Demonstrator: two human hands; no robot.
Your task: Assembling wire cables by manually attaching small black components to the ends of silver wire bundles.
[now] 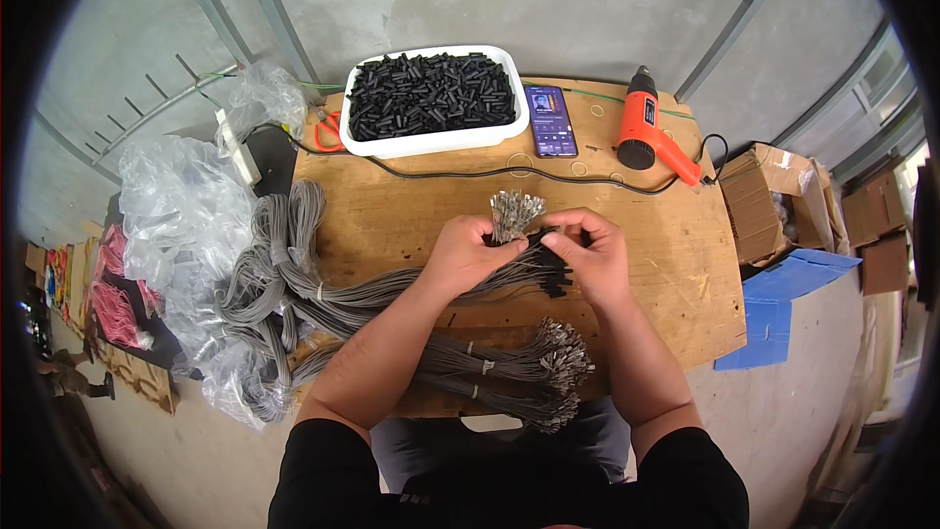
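Observation:
A bundle of grey wires (392, 284) runs across the wooden table. My left hand (464, 255) is closed around it near the end, and a cluster of bare metal terminals (515, 212) sticks up above the fingers. Close beside it, my right hand (593, 253) pinches with thumb and forefinger at a wire end, where small black sleeves show between the fingers. Several black sleeves (556, 279) sit on wire ends just below the two hands. Nearer to me lie two more tied wire bundles (460, 362), their metal ends (563, 358) pointing right.
At the back stands a white tub (431, 145) full of black sleeves (431, 93). Right of it are a phone (552, 122) and an orange heat gun (641, 122) with a black cord. Orange-handled scissors (329, 131) lie left. Plastic bags (186, 225) and cardboard boxes (783, 201) flank the table.

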